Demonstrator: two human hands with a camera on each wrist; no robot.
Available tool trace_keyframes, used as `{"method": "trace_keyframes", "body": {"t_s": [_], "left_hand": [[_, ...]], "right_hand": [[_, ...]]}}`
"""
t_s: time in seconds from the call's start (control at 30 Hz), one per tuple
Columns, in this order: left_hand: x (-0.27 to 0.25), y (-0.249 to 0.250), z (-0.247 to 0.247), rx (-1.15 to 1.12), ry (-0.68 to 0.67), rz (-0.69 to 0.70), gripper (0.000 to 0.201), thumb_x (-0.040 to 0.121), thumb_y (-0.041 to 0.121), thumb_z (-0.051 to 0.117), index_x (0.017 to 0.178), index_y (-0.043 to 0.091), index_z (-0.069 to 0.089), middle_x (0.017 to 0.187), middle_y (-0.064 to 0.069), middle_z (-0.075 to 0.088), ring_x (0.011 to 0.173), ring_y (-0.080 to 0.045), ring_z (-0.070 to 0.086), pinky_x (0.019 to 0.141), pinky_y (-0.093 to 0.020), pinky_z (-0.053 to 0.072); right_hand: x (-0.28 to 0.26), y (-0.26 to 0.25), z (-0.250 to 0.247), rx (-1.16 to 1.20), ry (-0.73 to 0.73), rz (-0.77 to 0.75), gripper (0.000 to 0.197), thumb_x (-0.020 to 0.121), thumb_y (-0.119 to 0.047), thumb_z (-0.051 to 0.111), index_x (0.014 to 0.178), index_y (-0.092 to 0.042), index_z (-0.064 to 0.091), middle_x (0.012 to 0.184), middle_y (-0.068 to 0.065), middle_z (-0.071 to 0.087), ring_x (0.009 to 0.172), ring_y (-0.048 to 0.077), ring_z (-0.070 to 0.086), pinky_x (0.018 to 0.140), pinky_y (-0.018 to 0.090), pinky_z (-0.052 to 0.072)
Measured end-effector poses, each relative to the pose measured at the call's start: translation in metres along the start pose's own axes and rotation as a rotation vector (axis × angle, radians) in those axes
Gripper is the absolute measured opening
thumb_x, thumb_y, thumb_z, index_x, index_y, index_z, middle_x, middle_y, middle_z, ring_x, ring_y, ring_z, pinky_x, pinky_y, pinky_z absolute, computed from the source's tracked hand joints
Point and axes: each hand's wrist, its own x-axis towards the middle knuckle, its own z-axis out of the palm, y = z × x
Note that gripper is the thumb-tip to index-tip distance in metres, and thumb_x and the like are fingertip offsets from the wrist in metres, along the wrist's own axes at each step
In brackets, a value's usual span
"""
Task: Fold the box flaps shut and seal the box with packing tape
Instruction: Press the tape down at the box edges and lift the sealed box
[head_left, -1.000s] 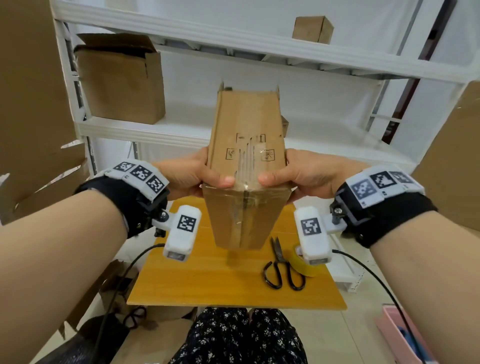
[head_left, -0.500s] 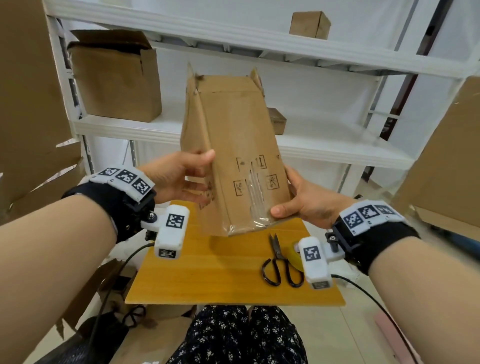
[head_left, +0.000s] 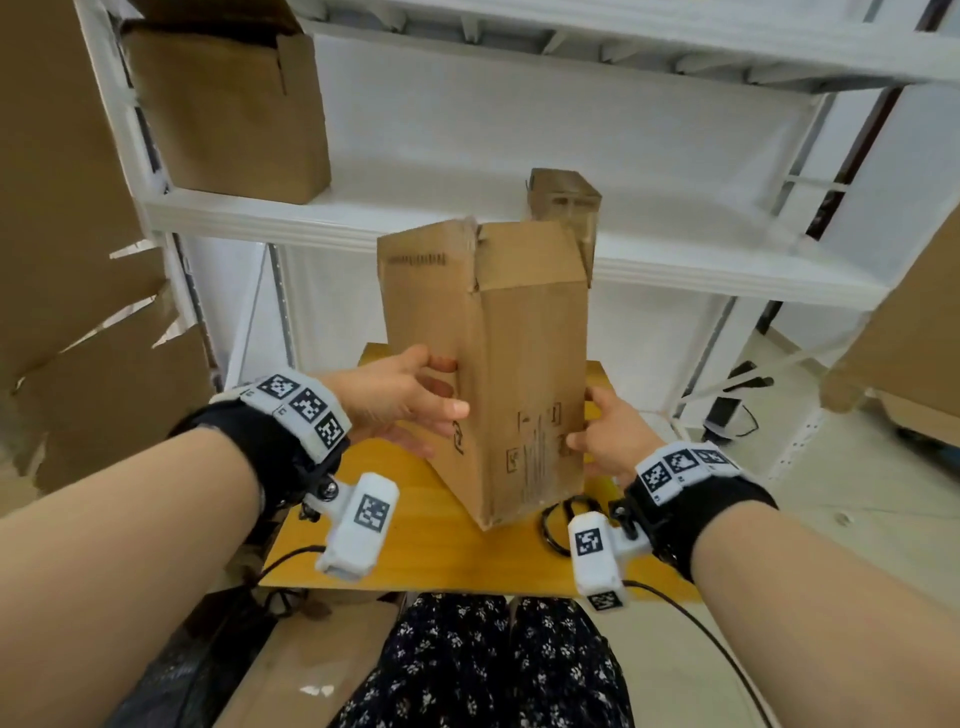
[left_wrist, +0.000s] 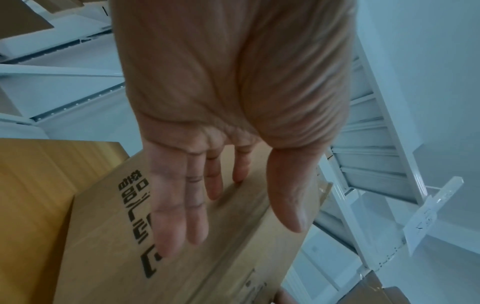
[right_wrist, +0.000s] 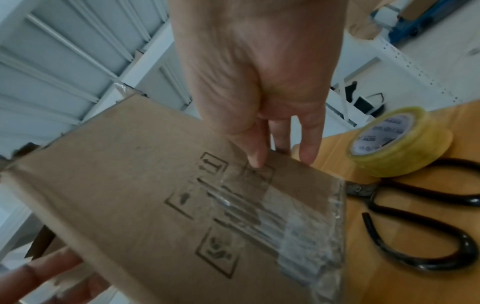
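A tall brown cardboard box (head_left: 519, 364) stands nearly upright over the wooden table (head_left: 415, 551), one bottom corner low and its top flaps (head_left: 431, 249) still raised. Clear tape (right_wrist: 298, 226) covers its bottom end. My left hand (head_left: 410, 400) lies with straight fingers flat against the box's left face (left_wrist: 207, 257). At the lower right edge of the box (right_wrist: 130, 185), my right hand (head_left: 602, 441) pinches it, thumb (right_wrist: 255, 158) on the printed face and fingers behind. A yellowish tape roll (right_wrist: 397, 142) lies on the table beside black scissors (right_wrist: 415, 226).
White metal shelving (head_left: 363, 218) stands right behind the table, bearing a large open carton (head_left: 228, 104) and a small box (head_left: 563, 200). Flattened cardboard sheets lean at the left (head_left: 78, 312) and right (head_left: 909, 338). The scissors' handles (head_left: 558, 519) peek out beside the box's base.
The box has swung from lying end-on toward me to standing upright and has come down toward the table. My left hand has shifted onto its side face with straight fingers.
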Motion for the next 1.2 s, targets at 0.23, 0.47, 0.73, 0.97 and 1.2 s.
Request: {"method": "trace_keyframes", "body": {"t_s": [0.23, 0.47, 0.73, 0.97, 1.2], "left_hand": [[0.035, 0.000, -0.021, 0.030, 0.360, -0.024, 0.042, 0.087, -0.002, 0.063, 0.125, 0.009, 0.047, 0.115, -0.016, 0.063, 0.101, -0.029, 0.067, 0.084, -0.046, 0.059], [0.058, 0.019, -0.047, 0.321, 0.536, 0.171, 0.096, 0.077, -0.010, 0.058, 0.142, 0.053, 0.028, 0.152, -0.001, 0.017, 0.122, -0.026, 0.041, 0.092, -0.036, 0.048], [0.057, 0.035, -0.044, 0.164, 0.549, 0.192, 0.048, 0.092, 0.002, 0.037, 0.118, 0.032, 0.064, 0.139, -0.007, 0.041, 0.111, -0.020, 0.052, 0.086, -0.041, 0.057], [0.045, 0.052, -0.042, -0.049, 0.538, 0.053, 0.058, 0.094, 0.024, 0.062, 0.143, 0.032, 0.033, 0.133, -0.004, 0.049, 0.112, -0.029, 0.054, 0.080, -0.049, 0.056], [0.022, 0.049, -0.040, -0.311, 0.402, -0.250, 0.058, 0.088, 0.009, 0.050, 0.143, 0.013, 0.031, 0.116, -0.030, 0.052, 0.094, -0.050, 0.062, 0.068, -0.053, 0.057]], "right_hand": [[0.024, -0.002, 0.000, 0.012, 0.065, 0.126, 0.062, 0.095, 0.003, 0.049, 0.148, -0.029, 0.039, 0.127, 0.010, 0.062, 0.107, 0.034, 0.063, 0.084, 0.049, 0.061], [0.037, -0.042, -0.010, 0.177, -0.091, 0.185, 0.075, 0.082, 0.025, 0.054, 0.137, -0.025, 0.047, 0.132, 0.010, 0.054, 0.109, 0.041, 0.062, 0.076, 0.051, 0.063], [0.022, -0.089, -0.014, 0.198, -0.409, 0.146, 0.031, 0.095, -0.012, 0.061, 0.126, -0.015, 0.060, 0.134, 0.006, 0.058, 0.116, 0.025, 0.059, 0.068, 0.046, 0.054], [0.024, -0.131, -0.020, 0.144, -0.222, 0.167, 0.075, 0.084, -0.067, 0.067, 0.141, -0.020, 0.050, 0.139, 0.011, 0.056, 0.120, 0.039, 0.058, 0.091, 0.060, 0.055], [0.016, -0.140, -0.003, 0.219, -0.213, 0.252, 0.021, 0.095, -0.033, 0.056, 0.098, -0.013, 0.052, 0.102, 0.012, 0.058, 0.103, 0.034, 0.061, 0.104, 0.059, 0.044]]}}
